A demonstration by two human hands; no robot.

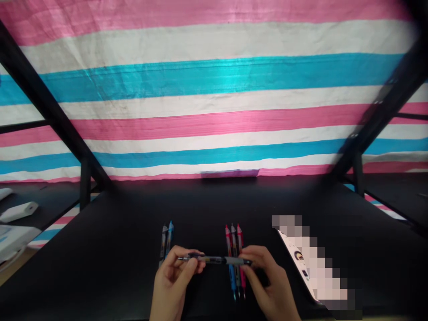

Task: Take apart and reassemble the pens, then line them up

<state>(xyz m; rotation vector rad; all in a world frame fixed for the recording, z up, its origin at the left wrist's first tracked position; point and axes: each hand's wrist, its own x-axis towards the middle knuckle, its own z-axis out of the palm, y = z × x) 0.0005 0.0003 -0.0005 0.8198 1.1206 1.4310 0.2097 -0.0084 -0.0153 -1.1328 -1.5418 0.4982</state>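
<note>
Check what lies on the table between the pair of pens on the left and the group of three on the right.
In the head view, bare black table separates the two pens from the three pens; nearer, both hands hold a black pen across the gap.

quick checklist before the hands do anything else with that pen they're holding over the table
1. Black pen gripped at both ends: ok, left hand and right hand each pinch one end.
2. Pen level, above the table: ok.
3. Three pens lying side by side under the held pen: ok.
4. Two pens lying apart, by the left hand: ok.
5. Held pen's tip out or retracted: cannot tell.
6. Card beside the right hand, not touched: ok.
</note>
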